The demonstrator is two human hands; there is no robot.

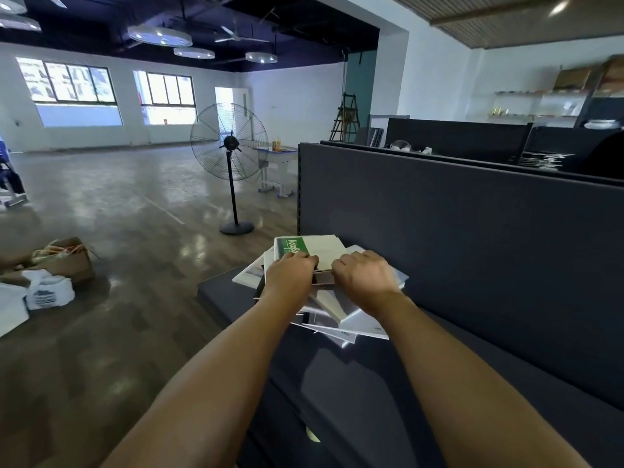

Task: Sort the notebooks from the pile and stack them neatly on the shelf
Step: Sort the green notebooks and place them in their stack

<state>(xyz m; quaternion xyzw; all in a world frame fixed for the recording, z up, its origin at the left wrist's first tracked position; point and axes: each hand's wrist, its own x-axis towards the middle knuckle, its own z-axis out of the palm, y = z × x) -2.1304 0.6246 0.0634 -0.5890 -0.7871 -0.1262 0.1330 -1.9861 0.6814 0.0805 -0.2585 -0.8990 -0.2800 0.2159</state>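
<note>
A loose pile of notebooks (341,319) lies skewed on the dark shelf (388,376) near its left end. On top sits a notebook with a green and white cover (320,248). My left hand (290,273) grips the near edge of that top notebook, fingers curled over the green part. My right hand (366,276) curls over the same near edge a little to the right. Both forearms reach in from the bottom of the view and hide the middle of the pile.
The shelf's dark back panel (456,238) rises behind and right of the pile. A standing fan (231,150) is on the open floor to the left. Paper bags and white bags (50,278) lie on the floor at far left.
</note>
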